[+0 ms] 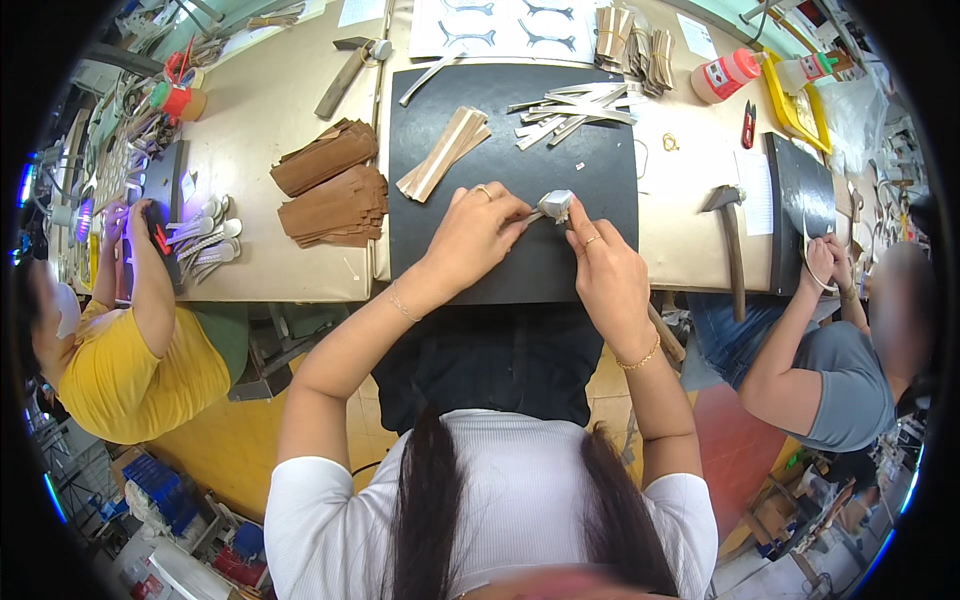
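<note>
Over the black mat [440, 262], my two hands come close together. My left hand [482, 225] pinches the end of a narrow pale strip [535, 215] between thumb and fingertips. A small grey-white block [556, 203] sits at the strip's other end, with my right hand [610, 268] closed against it, forefinger along its side. The block's exact kind is too small to tell. Beyond my left hand lies a fanned bundle of brown and cream strips [440, 160]. Farther off, a loose pile of thin whitish strips [570, 115] covers part of the mat.
Brown leather pieces [330, 210] are stacked left of the mat, near a hammer [350, 80]. Another hammer [733, 240] lies to the right, below red snips [748, 125] and a red bottle [725, 75]. Co-workers sit on both sides, a yellow sleeve [125, 360] at left.
</note>
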Demonstrator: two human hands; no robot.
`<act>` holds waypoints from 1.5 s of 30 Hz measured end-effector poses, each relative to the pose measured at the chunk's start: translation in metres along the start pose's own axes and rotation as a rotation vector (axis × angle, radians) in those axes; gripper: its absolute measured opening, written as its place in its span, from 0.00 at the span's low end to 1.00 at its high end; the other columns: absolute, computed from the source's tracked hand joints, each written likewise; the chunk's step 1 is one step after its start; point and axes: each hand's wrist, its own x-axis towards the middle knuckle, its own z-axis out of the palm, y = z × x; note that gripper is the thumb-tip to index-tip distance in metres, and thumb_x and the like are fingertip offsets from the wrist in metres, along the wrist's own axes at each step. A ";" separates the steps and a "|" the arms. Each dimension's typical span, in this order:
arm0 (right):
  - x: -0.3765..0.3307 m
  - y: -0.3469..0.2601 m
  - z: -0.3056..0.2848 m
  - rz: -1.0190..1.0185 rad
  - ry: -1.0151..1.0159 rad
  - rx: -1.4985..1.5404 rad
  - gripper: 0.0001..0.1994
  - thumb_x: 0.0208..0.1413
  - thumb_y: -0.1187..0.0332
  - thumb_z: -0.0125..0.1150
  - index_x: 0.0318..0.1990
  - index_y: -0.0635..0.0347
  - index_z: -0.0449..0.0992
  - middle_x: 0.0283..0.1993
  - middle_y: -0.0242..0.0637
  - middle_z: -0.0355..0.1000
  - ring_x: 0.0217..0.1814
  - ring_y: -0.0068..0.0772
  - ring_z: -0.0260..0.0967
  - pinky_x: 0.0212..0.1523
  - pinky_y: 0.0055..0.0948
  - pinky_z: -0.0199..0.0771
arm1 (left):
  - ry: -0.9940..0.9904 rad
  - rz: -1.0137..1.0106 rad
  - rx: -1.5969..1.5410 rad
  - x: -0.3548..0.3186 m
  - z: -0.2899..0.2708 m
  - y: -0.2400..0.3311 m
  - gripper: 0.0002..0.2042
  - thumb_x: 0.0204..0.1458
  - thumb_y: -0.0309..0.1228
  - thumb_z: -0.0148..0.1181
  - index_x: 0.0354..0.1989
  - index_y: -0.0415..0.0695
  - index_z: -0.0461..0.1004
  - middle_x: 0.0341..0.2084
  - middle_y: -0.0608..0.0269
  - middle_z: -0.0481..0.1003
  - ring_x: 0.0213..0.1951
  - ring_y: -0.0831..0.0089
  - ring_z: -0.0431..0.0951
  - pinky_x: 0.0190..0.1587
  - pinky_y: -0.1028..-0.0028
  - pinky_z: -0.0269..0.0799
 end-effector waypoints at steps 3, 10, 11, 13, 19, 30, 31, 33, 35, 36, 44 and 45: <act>0.003 0.001 -0.004 -0.037 0.018 -0.002 0.22 0.63 0.70 0.62 0.65 0.52 0.75 0.33 0.38 0.73 0.30 0.42 0.75 0.32 0.38 0.76 | -0.021 0.009 0.002 -0.002 -0.002 -0.002 0.07 0.53 0.28 0.67 0.40 0.47 0.83 0.32 0.66 0.74 0.37 0.67 0.75 0.44 0.66 0.63; 0.006 -0.010 -0.005 -0.117 0.225 0.182 0.23 0.63 0.70 0.63 0.66 0.50 0.74 0.34 0.37 0.74 0.30 0.41 0.75 0.32 0.37 0.76 | 0.031 0.185 0.346 -0.006 0.000 0.006 0.04 0.54 0.28 0.66 0.36 0.47 0.83 0.31 0.69 0.73 0.36 0.70 0.73 0.43 0.65 0.62; 0.006 -0.010 -0.006 -0.087 0.136 0.120 0.23 0.62 0.70 0.63 0.66 0.50 0.74 0.34 0.37 0.75 0.30 0.41 0.75 0.32 0.37 0.76 | 0.049 0.203 0.370 -0.006 0.000 0.006 0.03 0.54 0.28 0.66 0.36 0.47 0.83 0.31 0.70 0.73 0.36 0.70 0.73 0.43 0.65 0.62; 0.005 -0.009 -0.008 -0.005 -0.087 -0.015 0.24 0.62 0.71 0.63 0.66 0.49 0.74 0.35 0.37 0.75 0.30 0.40 0.75 0.32 0.37 0.75 | 0.055 0.217 0.386 -0.007 0.001 0.006 0.04 0.54 0.29 0.66 0.37 0.47 0.83 0.30 0.70 0.73 0.36 0.70 0.73 0.43 0.65 0.61; 0.005 -0.007 -0.002 -0.117 0.236 0.174 0.22 0.63 0.68 0.63 0.65 0.48 0.76 0.32 0.36 0.73 0.29 0.40 0.75 0.31 0.37 0.76 | 0.068 0.173 0.386 -0.010 0.005 0.007 0.05 0.53 0.29 0.67 0.38 0.49 0.83 0.31 0.70 0.74 0.38 0.70 0.73 0.45 0.64 0.58; 0.006 -0.001 0.000 -0.093 0.100 0.063 0.23 0.62 0.70 0.63 0.66 0.50 0.74 0.32 0.36 0.73 0.29 0.41 0.75 0.31 0.37 0.76 | 0.048 0.058 0.242 -0.017 -0.005 0.003 0.04 0.53 0.31 0.69 0.36 0.51 0.84 0.31 0.74 0.74 0.38 0.72 0.73 0.47 0.61 0.55; 0.007 -0.004 0.001 -0.096 0.147 0.102 0.23 0.62 0.70 0.63 0.66 0.50 0.74 0.32 0.36 0.73 0.29 0.41 0.75 0.31 0.37 0.76 | 0.059 0.080 0.280 -0.018 -0.004 0.004 0.04 0.53 0.31 0.68 0.36 0.51 0.84 0.31 0.74 0.74 0.37 0.72 0.73 0.46 0.61 0.56; 0.006 -0.010 0.002 -0.115 0.187 0.149 0.24 0.62 0.70 0.63 0.66 0.50 0.74 0.34 0.37 0.74 0.30 0.42 0.75 0.31 0.38 0.75 | 0.072 0.123 0.358 -0.019 -0.003 0.007 0.04 0.53 0.31 0.68 0.37 0.51 0.84 0.30 0.74 0.73 0.37 0.73 0.73 0.45 0.61 0.56; 0.005 -0.014 -0.002 -0.094 0.108 0.111 0.24 0.62 0.71 0.63 0.67 0.50 0.73 0.35 0.37 0.74 0.30 0.42 0.75 0.31 0.38 0.75 | 0.062 0.147 0.404 -0.019 -0.004 0.007 0.05 0.53 0.30 0.67 0.38 0.51 0.83 0.31 0.74 0.73 0.37 0.73 0.73 0.45 0.61 0.56; 0.004 -0.014 -0.005 -0.069 0.003 0.051 0.24 0.62 0.71 0.63 0.67 0.50 0.73 0.35 0.37 0.75 0.30 0.42 0.76 0.30 0.38 0.75 | 0.062 0.162 0.424 -0.019 -0.004 0.007 0.05 0.53 0.30 0.67 0.38 0.51 0.83 0.31 0.74 0.73 0.37 0.72 0.73 0.45 0.60 0.56; 0.005 -0.018 -0.005 -0.105 0.134 0.116 0.23 0.63 0.68 0.62 0.66 0.47 0.75 0.33 0.35 0.73 0.30 0.39 0.76 0.30 0.36 0.76 | 0.033 0.162 0.431 -0.021 -0.003 0.007 0.07 0.53 0.30 0.66 0.40 0.52 0.83 0.32 0.73 0.73 0.38 0.73 0.73 0.46 0.59 0.56; 0.006 -0.017 -0.005 -0.076 0.028 0.040 0.23 0.63 0.68 0.62 0.66 0.47 0.74 0.33 0.35 0.73 0.30 0.39 0.76 0.30 0.36 0.76 | 0.041 0.166 0.431 -0.021 -0.003 0.006 0.07 0.53 0.30 0.66 0.40 0.52 0.83 0.32 0.73 0.73 0.38 0.73 0.73 0.46 0.59 0.56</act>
